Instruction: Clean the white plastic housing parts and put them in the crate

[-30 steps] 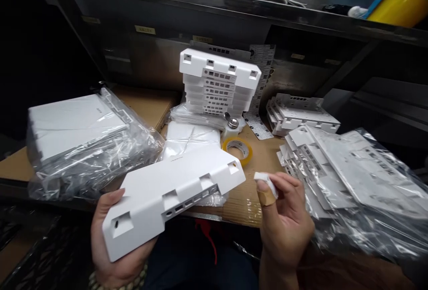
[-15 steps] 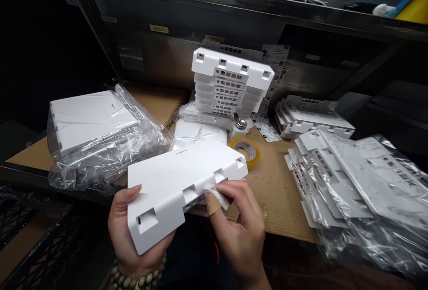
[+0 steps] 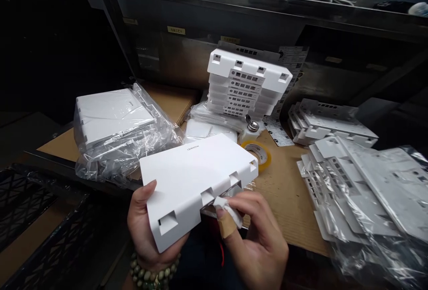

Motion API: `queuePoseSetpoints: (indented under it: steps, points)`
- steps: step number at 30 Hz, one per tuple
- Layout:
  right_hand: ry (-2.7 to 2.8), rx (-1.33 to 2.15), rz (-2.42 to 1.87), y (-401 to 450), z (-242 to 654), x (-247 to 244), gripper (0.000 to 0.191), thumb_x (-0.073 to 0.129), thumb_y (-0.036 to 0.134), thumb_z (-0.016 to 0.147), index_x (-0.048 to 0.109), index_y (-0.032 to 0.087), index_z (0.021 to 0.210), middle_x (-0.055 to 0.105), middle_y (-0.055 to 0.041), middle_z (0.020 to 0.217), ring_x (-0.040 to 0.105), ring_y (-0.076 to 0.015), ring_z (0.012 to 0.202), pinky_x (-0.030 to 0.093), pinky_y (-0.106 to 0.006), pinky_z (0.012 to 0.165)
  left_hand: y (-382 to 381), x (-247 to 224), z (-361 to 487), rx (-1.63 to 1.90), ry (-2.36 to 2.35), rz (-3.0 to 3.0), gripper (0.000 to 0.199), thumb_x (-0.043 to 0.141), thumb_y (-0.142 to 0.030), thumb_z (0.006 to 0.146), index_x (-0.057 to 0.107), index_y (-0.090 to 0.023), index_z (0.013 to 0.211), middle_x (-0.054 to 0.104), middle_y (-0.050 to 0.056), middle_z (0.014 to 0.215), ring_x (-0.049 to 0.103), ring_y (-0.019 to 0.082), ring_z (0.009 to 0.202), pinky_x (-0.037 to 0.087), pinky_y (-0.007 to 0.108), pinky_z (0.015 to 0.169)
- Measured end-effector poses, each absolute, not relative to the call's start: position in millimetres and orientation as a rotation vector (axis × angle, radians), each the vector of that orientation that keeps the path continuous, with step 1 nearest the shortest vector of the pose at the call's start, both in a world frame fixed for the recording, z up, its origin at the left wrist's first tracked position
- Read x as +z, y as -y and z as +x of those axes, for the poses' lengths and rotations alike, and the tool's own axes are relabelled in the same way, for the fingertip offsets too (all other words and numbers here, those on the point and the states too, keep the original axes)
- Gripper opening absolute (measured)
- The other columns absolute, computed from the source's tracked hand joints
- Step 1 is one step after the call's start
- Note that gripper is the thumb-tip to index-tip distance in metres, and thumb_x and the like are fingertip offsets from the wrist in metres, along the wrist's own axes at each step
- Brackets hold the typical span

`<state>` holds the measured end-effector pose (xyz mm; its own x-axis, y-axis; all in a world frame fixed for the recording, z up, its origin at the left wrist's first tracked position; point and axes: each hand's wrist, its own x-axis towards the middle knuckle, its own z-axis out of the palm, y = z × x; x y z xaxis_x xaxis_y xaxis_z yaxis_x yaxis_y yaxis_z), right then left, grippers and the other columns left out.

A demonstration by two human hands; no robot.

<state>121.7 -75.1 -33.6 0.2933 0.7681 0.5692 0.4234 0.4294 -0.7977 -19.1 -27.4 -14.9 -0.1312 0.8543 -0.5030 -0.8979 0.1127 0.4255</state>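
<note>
My left hand (image 3: 150,223) grips the left end of a white plastic housing (image 3: 194,169) marked HUAWEI, thumb on top and fingers underneath. The housing is tilted, its notched edge toward me. In my right hand (image 3: 250,232) a small white cloth or tissue (image 3: 230,212) is pinched between thumb and fingers, close against that notched edge. Tape or a bandage wraps the right thumb. Just behind the housing lies a roll of yellowish clear tape (image 3: 264,156), with a small bottle with an open metal lid (image 3: 252,127) near it.
A stack of white housings (image 3: 249,69) stands at the back. Plastic-wrapped housings (image 3: 113,116) sit at left; more wrapped ones (image 3: 354,192) lie at right, with unwrapped white parts (image 3: 331,120) behind them. Cardboard (image 3: 284,201) covers the bench. A shelf edge (image 3: 234,5) crosses above.
The view has shifted left, so everything sits farther right. The cloth in my right hand has moved slightly down and off the notched edge. Both hands keep their hold.
</note>
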Motion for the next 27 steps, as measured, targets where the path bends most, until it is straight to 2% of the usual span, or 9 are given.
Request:
queuePoseSetpoints:
  steps: [6, 10, 13, 17, 21, 27]
  points:
    - [1.393, 0.318, -1.172, 72.4, 111.6, -35.7, 0.013, 0.071, 0.007, 0.088, 0.072, 0.018, 0.095, 0.065, -0.0026, 0.086, 0.063, -0.0135, 0.079, 0.053, -0.025, 0.069, 23.6, -7.2, -10.5, 1.481, -0.837, -0.131, 0.043, 0.047, -0.026, 0.092, 0.067, -0.022, 0.129, 0.083, 0.006, 0.090, 0.079, 0.024, 0.074, 0.067, 0.036, 0.070]
    - [1.413, 0.298, -1.186, 72.2, 103.0, -40.0, 0.015, 0.070, 0.007, 0.088, 0.070, 0.018, 0.097, 0.065, -0.0039, 0.089, 0.064, -0.0150, 0.081, 0.055, -0.029, 0.074, 21.7, -10.0, -7.2, 1.493, -0.832, -0.145, 0.039, 0.052, -0.028, 0.090, 0.071, -0.019, 0.123, 0.083, 0.007, 0.090, 0.079, 0.027, 0.079, 0.066, 0.041, 0.082]
    - [1.419, 0.375, -1.129, 76.4, 94.4, -38.7, 0.015, 0.071, 0.008, 0.086, 0.071, 0.020, 0.096, 0.066, -0.0021, 0.086, 0.064, -0.0142, 0.075, 0.053, -0.028, 0.070, 20.7, -12.7, -7.0, 1.420, -0.757, -0.155, 0.035, 0.053, -0.032, 0.089, 0.074, -0.014, 0.111, 0.082, 0.010, 0.089, 0.078, 0.032, 0.088, 0.062, 0.049, 0.093]
    - [1.327, 0.536, -1.038, 84.1, 95.2, -31.6, 0.014, 0.071, 0.012, 0.086, 0.073, 0.023, 0.095, 0.065, 0.0003, 0.083, 0.061, -0.0127, 0.071, 0.048, -0.025, 0.060, 16.3, -16.4, -13.1, 1.225, -0.678, -0.210, 0.039, 0.048, -0.038, 0.095, 0.076, -0.011, 0.093, 0.082, 0.014, 0.090, 0.077, 0.035, 0.094, 0.059, 0.053, 0.097]
    - [1.279, 0.405, -1.107, 85.2, 110.6, -29.2, 0.015, 0.072, 0.011, 0.086, 0.073, 0.023, 0.095, 0.065, -0.0007, 0.085, 0.062, -0.0152, 0.077, 0.047, -0.025, 0.060, 8.1, -19.4, -20.4, 1.165, -0.658, -0.276, 0.043, 0.044, -0.036, 0.101, 0.075, -0.007, 0.092, 0.081, 0.016, 0.088, 0.078, 0.034, 0.090, 0.058, 0.055, 0.098]
    - [0.870, 0.107, -1.068, 77.8, 123.4, -39.1, 0.002, 0.074, 0.020, 0.083, 0.072, 0.020, 0.083, 0.062, -0.0015, 0.079, 0.057, -0.0173, 0.074, 0.037, -0.029, 0.060, 3.0, -15.2, -25.5, 1.141, -0.691, -0.346, 0.046, 0.042, -0.038, 0.103, 0.073, -0.004, 0.095, 0.080, 0.017, 0.081, 0.079, 0.034, 0.083, 0.058, 0.057, 0.098]
